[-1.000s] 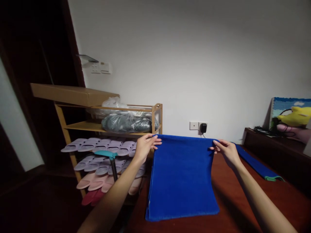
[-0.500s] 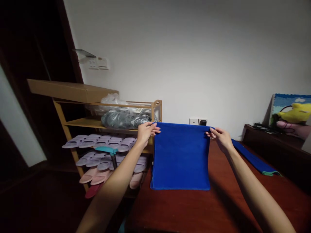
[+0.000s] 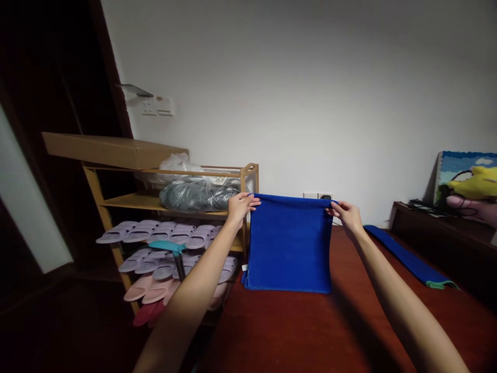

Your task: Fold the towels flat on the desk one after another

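Observation:
A folded blue cloth (image 3: 290, 246) hangs between my two hands above the reddish-brown table (image 3: 279, 331). Its upper left corner is pinched in my left hand (image 3: 240, 210), and my right hand (image 3: 345, 215) pinches the upper right corner. The top edge is stretched nearly straight. A small white tag shows at the lower left side of the cloth. Whether its bottom edge touches the tabletop I cannot tell. Beyond my right forearm, another folded blue cloth (image 3: 404, 254) with a green edge lies flat on the table.
On the left, a wooden rack (image 3: 132, 201) holds several slippers (image 3: 200, 235), plastic-wrapped bundles (image 3: 194, 194) and a cardboard box (image 3: 112, 150). A turquoise-topped handle (image 3: 166, 246) stands before it. At right, a dark ledge (image 3: 427, 220) carries cables, a picture and a yellow plush toy (image 3: 476, 182).
The cloth's lower edge has risen slightly and its white tag shows more clearly. My hands have moved a little closer together, both still gripping the corners. The camera view has shifted slightly.

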Action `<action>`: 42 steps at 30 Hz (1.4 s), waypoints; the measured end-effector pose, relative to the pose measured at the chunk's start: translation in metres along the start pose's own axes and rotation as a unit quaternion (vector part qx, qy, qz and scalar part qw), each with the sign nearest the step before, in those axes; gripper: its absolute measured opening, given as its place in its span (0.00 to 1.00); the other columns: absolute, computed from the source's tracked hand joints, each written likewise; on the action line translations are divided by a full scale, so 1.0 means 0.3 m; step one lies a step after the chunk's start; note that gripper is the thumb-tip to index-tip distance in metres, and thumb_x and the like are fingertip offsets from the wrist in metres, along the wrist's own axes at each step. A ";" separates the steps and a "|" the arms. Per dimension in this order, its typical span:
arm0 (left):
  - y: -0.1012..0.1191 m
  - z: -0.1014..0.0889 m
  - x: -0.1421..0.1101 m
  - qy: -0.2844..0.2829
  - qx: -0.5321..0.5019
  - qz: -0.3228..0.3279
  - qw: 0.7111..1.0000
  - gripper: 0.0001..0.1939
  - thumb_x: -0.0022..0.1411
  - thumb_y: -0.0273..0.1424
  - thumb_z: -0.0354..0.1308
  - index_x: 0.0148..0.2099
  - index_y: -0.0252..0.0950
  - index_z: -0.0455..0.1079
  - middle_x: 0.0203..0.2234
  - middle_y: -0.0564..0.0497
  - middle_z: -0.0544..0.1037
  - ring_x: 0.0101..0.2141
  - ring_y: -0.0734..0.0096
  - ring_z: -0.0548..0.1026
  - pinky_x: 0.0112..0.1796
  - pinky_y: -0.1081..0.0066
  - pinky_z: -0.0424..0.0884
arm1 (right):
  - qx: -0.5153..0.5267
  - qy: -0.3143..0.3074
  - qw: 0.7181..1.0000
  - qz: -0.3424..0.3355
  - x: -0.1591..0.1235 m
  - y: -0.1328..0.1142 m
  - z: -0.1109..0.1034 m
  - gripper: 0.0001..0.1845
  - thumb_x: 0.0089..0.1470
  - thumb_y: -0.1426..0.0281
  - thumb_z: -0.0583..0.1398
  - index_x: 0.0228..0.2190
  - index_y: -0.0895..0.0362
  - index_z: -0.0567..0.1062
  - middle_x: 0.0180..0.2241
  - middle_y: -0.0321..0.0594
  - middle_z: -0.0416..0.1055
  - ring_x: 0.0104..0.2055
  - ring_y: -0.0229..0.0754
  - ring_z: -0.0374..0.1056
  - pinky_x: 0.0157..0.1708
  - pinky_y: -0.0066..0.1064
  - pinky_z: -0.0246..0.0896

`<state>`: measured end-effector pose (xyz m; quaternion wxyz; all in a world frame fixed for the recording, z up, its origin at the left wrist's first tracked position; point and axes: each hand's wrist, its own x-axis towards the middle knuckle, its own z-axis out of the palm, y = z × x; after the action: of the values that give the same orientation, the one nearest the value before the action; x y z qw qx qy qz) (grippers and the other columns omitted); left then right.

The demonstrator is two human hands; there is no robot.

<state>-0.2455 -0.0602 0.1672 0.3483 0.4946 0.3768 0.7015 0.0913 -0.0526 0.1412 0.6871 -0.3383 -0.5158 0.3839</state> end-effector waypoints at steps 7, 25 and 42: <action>-0.199 -0.027 0.025 0.000 -0.006 -0.106 0.994 0.07 0.55 0.23 0.60 0.37 0.32 0.65 0.35 0.39 0.79 0.35 0.63 0.79 0.35 0.69 0.74 | -0.073 0.013 0.995 0.059 0.065 0.186 -0.009 0.24 0.30 0.55 0.69 0.26 0.60 0.75 0.20 0.36 0.73 0.27 0.41 0.71 0.28 0.30 0.66; -0.569 -0.056 0.123 -0.103 0.243 -0.108 0.959 0.23 0.63 0.32 0.47 0.59 0.34 0.56 0.56 0.37 0.66 0.52 0.65 0.70 0.43 0.68 0.70 | -0.279 -0.105 0.951 0.077 0.125 0.653 -0.032 0.42 0.49 0.51 0.52 0.58 0.65 0.57 0.52 0.55 0.67 0.53 0.46 0.65 0.47 0.36 0.61; -0.693 0.011 -0.075 -0.294 0.657 -0.003 0.694 0.30 0.67 0.42 0.33 0.66 0.35 0.48 0.65 0.43 0.48 0.64 0.60 0.44 0.58 0.49 0.43 | -0.600 -0.254 0.756 0.064 -0.025 0.721 0.040 0.40 0.56 0.44 0.39 0.62 0.52 0.51 0.66 0.43 0.39 0.67 0.44 0.34 0.62 0.47 0.31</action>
<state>-0.2122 0.0195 -0.0234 0.0297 0.7772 0.6218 0.0921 0.0398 0.0448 -0.0455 0.1603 -0.6033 -0.7733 0.1105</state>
